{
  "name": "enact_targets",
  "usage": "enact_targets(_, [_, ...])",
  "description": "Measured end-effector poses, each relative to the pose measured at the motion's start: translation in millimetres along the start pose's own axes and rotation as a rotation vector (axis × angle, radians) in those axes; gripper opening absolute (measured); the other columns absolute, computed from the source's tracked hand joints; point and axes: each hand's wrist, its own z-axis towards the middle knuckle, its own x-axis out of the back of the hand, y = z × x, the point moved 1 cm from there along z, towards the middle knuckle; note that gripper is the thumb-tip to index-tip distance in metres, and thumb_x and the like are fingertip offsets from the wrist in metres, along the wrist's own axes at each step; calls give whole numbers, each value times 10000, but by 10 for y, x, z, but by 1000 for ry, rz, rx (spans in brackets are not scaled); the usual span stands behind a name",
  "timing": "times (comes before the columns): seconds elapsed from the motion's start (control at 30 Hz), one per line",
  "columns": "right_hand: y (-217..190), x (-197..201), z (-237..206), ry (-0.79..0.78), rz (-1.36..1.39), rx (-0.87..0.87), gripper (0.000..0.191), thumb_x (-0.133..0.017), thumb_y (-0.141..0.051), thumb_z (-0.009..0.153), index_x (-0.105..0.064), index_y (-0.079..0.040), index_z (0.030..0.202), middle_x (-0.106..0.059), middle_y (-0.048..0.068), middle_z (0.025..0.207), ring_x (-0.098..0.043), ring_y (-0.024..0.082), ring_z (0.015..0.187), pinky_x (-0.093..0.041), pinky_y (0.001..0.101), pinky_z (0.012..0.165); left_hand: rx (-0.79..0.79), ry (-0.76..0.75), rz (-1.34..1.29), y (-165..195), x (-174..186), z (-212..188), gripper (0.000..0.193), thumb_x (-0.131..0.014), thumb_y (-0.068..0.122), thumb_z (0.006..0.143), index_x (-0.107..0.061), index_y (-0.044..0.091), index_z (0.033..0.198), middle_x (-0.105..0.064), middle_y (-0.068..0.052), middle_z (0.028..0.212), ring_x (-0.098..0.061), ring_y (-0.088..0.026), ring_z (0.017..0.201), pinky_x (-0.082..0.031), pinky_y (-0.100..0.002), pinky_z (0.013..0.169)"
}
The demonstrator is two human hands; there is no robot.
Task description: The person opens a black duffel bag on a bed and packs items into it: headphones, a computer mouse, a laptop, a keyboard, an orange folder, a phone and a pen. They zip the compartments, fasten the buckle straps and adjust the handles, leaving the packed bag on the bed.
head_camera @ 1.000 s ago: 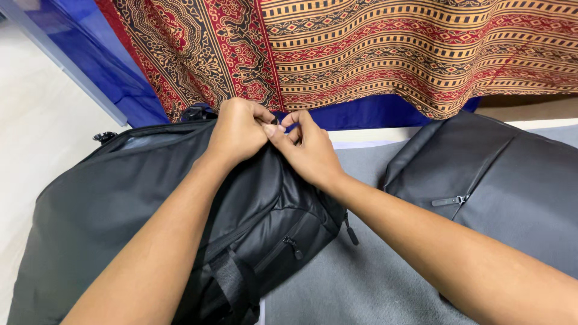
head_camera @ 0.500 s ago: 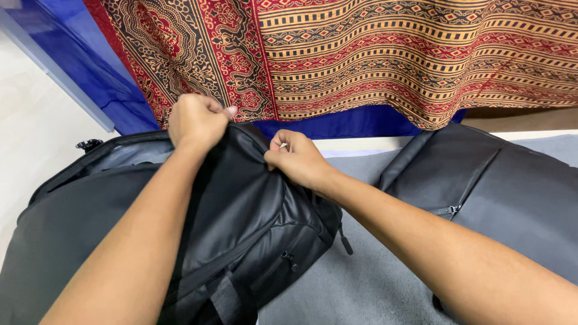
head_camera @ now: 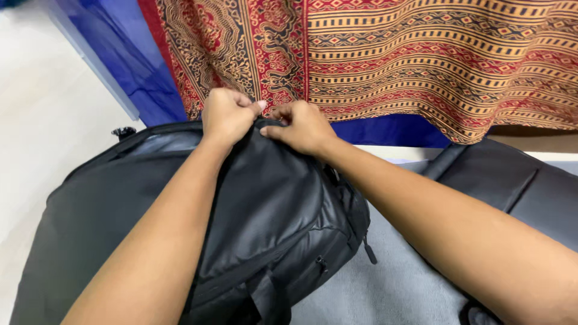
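1. At the far left, pale floor (head_camera: 42, 132) runs along the edge of the scene, and a blue cloth (head_camera: 144, 78) hangs down beside it, near the far end of the black backpack.

2. Left of centre lies the open main body of the black backpack (head_camera: 108, 198), flat and wide, with its front section (head_camera: 277, 204) bulging up in the middle (a small zip pull (head_camera: 321, 263) shows on its near right flank, and a strap end (head_camera: 369, 250) hangs off the right side).

3. The left hand (head_camera: 227, 114) sits at the far top edge of the front section, its grip pressed together, fingers curled and thumb pinching the fabric or zipper there; what exactly lies between thumb and fingers I cannot tell.

4. Just right of it, nearly touching, the right hand (head_camera: 301, 125) rests on the same top edge, its grip also closed in a pinch on the bag's rim, thumb pointing left toward the other hand.

5. Behind both hands, on the far side, hangs a patterned red and orange cloth (head_camera: 391, 54), with a strip of blue (head_camera: 391, 129) showing under its hem.

6. Under the right forearm a grey surface (head_camera: 391, 283) carries the bags.

7. At the right lies a second dark bag (head_camera: 512, 186), apart from the hands, with a seam running across its face.
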Motion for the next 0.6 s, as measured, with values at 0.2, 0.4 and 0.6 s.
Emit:
enact_targets(0.2, [45, -57, 110, 16, -116, -86, 229, -819, -288, 802, -808, -79, 896, -762, 164, 818, -762, 261, 768, -576, 390, 755, 138, -6, 171, -51, 33, -19, 313, -841, 377, 812, -760, 94, 705, -733, -143, 756, -730, -322, 744, -558, -447, 731])
enact_targets(0.4, [57, -10, 46, 84, -116, -89, 210, -790, -279, 844, -814, -84, 919, -753, 174, 797, -758, 259, 751, -576, 388, 768, 226, 114, 282, -207, 474, -40, 236, -838, 343, 772, -767, 123, 822, -761, -133, 955, -719, -356, 922, -553, -474, 835])
enact_targets(0.6, [72, -34, 40, 94, -102, -132, 215, -787, -290, 846, -815, -89, 919, -754, 166, 798, -757, 253, 744, -579, 382, 774, 338, 115, 423, -666, 1378, -335, 234, -842, 341, 804, -784, 118, 842, -753, -161, 906, -724, -378, 875, -545, -483, 819])
